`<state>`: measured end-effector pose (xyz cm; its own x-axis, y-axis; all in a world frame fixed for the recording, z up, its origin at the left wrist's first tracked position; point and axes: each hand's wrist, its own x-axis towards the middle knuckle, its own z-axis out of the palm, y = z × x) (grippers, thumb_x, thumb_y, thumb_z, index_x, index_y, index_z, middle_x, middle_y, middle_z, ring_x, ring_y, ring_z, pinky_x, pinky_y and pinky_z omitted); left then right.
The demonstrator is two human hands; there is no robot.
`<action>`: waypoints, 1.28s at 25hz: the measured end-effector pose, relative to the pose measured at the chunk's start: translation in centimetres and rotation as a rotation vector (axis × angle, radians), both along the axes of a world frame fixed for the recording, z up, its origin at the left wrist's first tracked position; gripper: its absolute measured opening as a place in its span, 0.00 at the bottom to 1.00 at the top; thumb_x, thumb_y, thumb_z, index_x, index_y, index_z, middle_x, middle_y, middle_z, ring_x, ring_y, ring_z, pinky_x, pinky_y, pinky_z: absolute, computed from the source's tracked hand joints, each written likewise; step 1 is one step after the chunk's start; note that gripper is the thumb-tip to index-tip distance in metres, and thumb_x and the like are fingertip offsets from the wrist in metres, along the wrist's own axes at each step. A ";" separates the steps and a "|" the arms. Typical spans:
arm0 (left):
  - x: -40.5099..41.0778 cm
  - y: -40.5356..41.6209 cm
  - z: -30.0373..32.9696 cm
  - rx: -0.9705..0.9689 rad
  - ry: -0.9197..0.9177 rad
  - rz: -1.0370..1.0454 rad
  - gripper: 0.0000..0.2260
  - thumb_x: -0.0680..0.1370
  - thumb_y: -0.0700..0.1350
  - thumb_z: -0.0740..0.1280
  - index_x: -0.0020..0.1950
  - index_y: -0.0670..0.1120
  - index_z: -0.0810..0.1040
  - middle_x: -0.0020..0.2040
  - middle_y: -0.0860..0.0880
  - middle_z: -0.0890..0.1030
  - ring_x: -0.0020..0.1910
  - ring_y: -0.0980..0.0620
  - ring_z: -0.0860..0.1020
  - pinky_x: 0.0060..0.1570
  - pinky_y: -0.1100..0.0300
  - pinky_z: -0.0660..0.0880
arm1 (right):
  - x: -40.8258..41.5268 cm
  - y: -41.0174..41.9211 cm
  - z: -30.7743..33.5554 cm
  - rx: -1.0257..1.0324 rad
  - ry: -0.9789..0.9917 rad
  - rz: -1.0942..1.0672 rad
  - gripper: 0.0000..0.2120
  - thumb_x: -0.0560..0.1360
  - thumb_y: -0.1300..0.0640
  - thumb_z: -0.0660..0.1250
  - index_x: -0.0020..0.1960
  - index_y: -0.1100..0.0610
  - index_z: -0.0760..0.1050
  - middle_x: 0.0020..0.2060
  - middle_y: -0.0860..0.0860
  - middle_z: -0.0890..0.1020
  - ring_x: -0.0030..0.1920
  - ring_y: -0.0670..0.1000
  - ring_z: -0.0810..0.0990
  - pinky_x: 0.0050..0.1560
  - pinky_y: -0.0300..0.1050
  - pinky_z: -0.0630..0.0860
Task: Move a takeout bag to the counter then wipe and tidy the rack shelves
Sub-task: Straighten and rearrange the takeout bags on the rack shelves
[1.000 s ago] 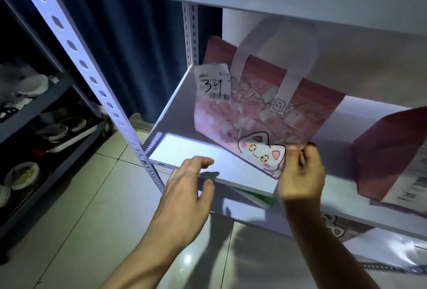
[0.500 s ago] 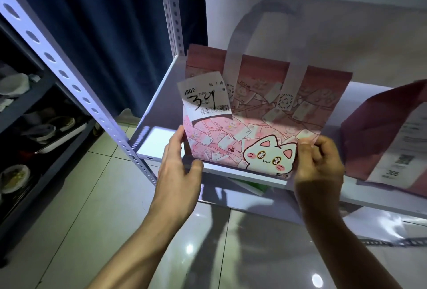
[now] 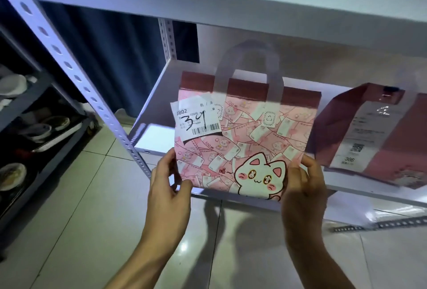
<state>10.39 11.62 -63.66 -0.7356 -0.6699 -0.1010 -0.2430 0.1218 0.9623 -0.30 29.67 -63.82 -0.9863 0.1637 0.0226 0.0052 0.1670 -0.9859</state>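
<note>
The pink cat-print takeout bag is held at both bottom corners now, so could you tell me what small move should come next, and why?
Probably draw the pink cat-print takeout bag straight out off the white metal rack shelf. The left hand and right hand both grip its lower corners, it stands upright at the shelf's front edge, and the counter is elsewhere.

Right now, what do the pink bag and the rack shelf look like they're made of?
Pink bag: probably paper or thin non-woven fabric, matte, printed; it stands flat with crisp edges. Handles: translucent plastic, since the wall shows through. Rack shelf: likely white-painted metal, smooth and slightly glossy.
</note>
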 end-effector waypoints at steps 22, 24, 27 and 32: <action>13.9 17.8 22.5 0.049 0.167 0.070 0.18 0.81 0.39 0.65 0.65 0.60 0.73 0.63 0.56 0.77 0.56 0.74 0.73 0.45 0.81 0.70 | 16.0 16.6 21.7 -0.228 0.023 0.050 0.12 0.83 0.55 0.61 0.66 0.47 0.73 0.54 0.49 0.85 0.55 0.53 0.84 0.56 0.59 0.82; 13.3 18.4 25.4 0.041 0.213 0.044 0.17 0.81 0.40 0.65 0.68 0.57 0.73 0.65 0.54 0.76 0.59 0.70 0.75 0.46 0.80 0.71 | 15.4 17.6 24.8 -0.218 0.065 0.048 0.13 0.84 0.54 0.59 0.67 0.48 0.72 0.53 0.46 0.84 0.54 0.51 0.84 0.51 0.55 0.84; 11.9 18.8 28.9 0.007 0.262 0.007 0.18 0.81 0.43 0.65 0.70 0.55 0.72 0.66 0.53 0.76 0.62 0.61 0.75 0.46 0.78 0.73 | 13.7 18.5 28.7 -0.223 0.147 0.063 0.11 0.85 0.56 0.56 0.64 0.49 0.72 0.54 0.49 0.82 0.48 0.45 0.85 0.39 0.40 0.83; 8.0 18.4 33.0 0.000 0.335 -0.034 0.19 0.80 0.41 0.66 0.70 0.53 0.72 0.65 0.50 0.76 0.62 0.57 0.76 0.53 0.72 0.73 | 10.2 18.6 34.2 -0.226 0.199 0.055 0.12 0.86 0.51 0.54 0.55 0.42 0.76 0.47 0.44 0.85 0.46 0.47 0.86 0.38 0.42 0.83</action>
<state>18.40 30.05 -30.68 -0.7496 -0.6447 0.1502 0.0906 0.1248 0.9880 9.86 48.32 -29.58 -0.9737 0.1330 0.1849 -0.1943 -0.0618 -0.9790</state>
